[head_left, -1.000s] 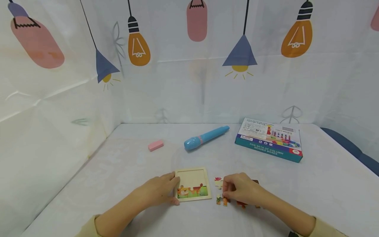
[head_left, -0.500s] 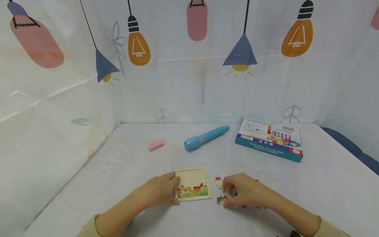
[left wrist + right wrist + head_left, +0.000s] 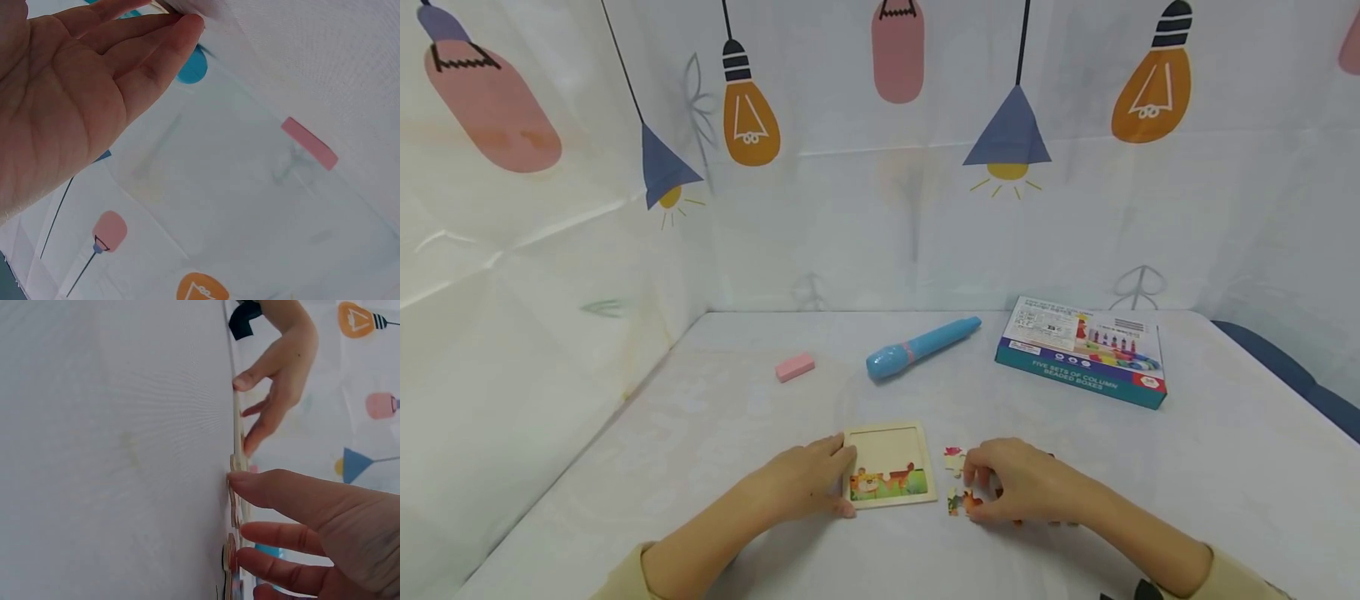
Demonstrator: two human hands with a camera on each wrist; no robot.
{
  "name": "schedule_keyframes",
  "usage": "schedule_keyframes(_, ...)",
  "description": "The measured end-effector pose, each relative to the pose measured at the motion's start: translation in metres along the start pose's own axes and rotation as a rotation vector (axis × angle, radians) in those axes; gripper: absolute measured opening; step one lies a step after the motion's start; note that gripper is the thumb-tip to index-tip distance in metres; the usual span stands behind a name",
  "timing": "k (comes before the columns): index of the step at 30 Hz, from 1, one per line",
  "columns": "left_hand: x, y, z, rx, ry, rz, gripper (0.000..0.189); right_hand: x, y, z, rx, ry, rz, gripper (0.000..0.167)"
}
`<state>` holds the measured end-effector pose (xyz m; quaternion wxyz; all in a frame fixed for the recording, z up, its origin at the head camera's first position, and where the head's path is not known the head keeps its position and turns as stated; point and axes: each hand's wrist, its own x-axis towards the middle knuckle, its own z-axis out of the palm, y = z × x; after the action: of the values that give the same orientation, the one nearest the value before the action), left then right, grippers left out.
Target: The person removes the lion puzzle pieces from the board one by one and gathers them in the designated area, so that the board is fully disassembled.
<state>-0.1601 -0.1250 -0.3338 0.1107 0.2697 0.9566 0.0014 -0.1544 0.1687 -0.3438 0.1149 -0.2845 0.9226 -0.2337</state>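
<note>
Item, wooden puzzle frame (image 3: 883, 450): flat on the white-covered table (image 3: 737, 400), in front of you. A joined strip (image 3: 887, 485) showing an orange cartoon animal on green fills its lower part; bare board shows above.

Item, your left hand (image 3: 805, 479): at the frame's left side, fingers extended on the rim, thumb apart at the near corner. The left wrist view adds your palm and outstretched fingers; the frame is almost wholly cut off there.

Item, your right hand (image 3: 1018, 479): to the right of the frame, thumb and bent fingers spread. Your right wrist view shows the thumb tip against the edge of a wooden piece; you cannot tell whether the index finger also touches it.

Item, loose pieces: a pink-patterned piece (image 3: 953, 461) just beside the frame, and nearer you a green-and-orange section (image 3: 957, 503), partly under your thumb; one piece or two, you cannot tell. Others lie mostly hidden beneath your right hand; the wrist view gives further pieces (image 3: 231, 550) edge-on, their pictures unreadable.

Item, farther back: pink block (image 3: 795, 367); blue microphone-shaped toy (image 3: 921, 348); box marked "Five Sets of Column Beaded Boxes" (image 3: 1082, 352), its smaller print illegible. The left wrist view catches the block and only the toy's rounded end.
</note>
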Motion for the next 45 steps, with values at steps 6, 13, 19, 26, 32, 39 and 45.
schedule_keyframes(6, 0.002, 0.0, -0.001, -0.01, 0.002, 0.007, 0.078, -0.001, 0.001, -0.002, 0.002, 0.016, -0.012, 0.024)
schedule_keyframes(13, 0.002, -0.003, 0.003, -0.001, 0.046, 0.143, 0.054, 0.002, -0.001, -0.002, 0.005, 0.045, -0.021, 0.027)
schedule_keyframes(19, 0.002, 0.006, 0.004, 0.007, -0.02, 0.228, 0.063, 0.004, -0.003, -0.003, 0.004, 0.07, -0.026, 0.02)
schedule_keyframes(26, 0.0, 0.011, 0.006, 0.021, -0.011, 0.304, 0.063, 0.007, -0.002, 0.004, 0.019, 0.075, -0.062, 0.011)
schedule_keyframes(32, -0.002, 0.008, 0.005, -0.001, 0.005, 0.332, 0.06, 0.014, -0.01, 0.013, 0.005, 0.062, -0.129, 0.005)
schedule_keyframes(39, -0.001, 0.006, 0.007, 0.107, 0.092, 0.424, 0.058, 0.027, -0.027, 0.018, -0.104, 0.079, -0.17, 0.01)
schedule_keyframes(45, -0.002, 0.007, 0.006, 0.082, 0.09, 0.395, 0.056, 0.034, -0.036, 0.022, -0.212, 0.063, -0.245, 0.021)
